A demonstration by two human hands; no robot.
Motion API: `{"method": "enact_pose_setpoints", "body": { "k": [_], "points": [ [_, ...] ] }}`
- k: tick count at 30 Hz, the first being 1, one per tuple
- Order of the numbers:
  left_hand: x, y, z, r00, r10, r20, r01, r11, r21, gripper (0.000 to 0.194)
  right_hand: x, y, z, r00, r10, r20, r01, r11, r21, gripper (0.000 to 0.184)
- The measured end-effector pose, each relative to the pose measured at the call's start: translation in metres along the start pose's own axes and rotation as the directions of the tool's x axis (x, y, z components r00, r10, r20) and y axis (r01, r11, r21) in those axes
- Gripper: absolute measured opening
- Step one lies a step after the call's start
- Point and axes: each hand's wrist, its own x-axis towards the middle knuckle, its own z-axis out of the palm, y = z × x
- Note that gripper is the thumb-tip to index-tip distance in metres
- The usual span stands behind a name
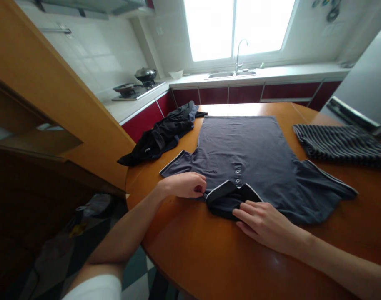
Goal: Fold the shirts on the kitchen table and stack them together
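A dark grey polo shirt (240,141) lies spread front side up, its collar toward me and its hem at the far side. White piping edges the collar and both short sleeves. My left hand (189,184) is closed at the shoulder beside the collar, its fingertips pinching the shirt's fabric. On the right side of the collar (223,200) rests my right hand (256,218), fingers stretched out and lying over the cloth, the thumb beneath them near the table. The button placket runs away from the collar opening.
The shirt is on a round-edged wooden table (209,258). Dark crumpled clothes (165,133) lie at the table's left edge, a striped folded garment (340,143) at the right. Beyond stand a counter with a sink (221,75) and a stove with pans (146,75). A wooden partition (68,91) rises at left.
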Motion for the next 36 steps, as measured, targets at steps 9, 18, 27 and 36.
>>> {"method": "enact_pose_setpoints", "body": {
  "k": [9, 18, 27, 36],
  "points": [
    [0.001, -0.006, 0.003, 1.0, 0.028, -0.01, -0.029, 0.999, -0.027, 0.013, 0.052, -0.046, 0.027, 0.99, 0.137, -0.043, -0.137, 0.991, -0.007, 0.05],
    [-0.008, -0.018, 0.0, 0.992, 0.12, 0.043, -0.101, 0.948, -0.302, 0.016, 0.059, -0.041, 0.04, 0.931, 0.301, -0.205, -0.197, 0.89, 0.412, 0.025],
    [-0.007, -0.012, 0.0, 0.974, 0.141, 0.177, -0.062, 0.919, -0.39, 0.014, 0.055, -0.044, 0.038, 0.886, 0.405, -0.226, -0.211, 0.786, 0.582, 0.037],
    [-0.005, -0.025, 0.002, 0.988, 0.107, 0.113, -0.065, 0.942, -0.33, 0.006, 0.051, -0.049, 0.044, 0.927, 0.358, -0.11, -0.267, 0.839, 0.473, 0.037]
  ]
}}
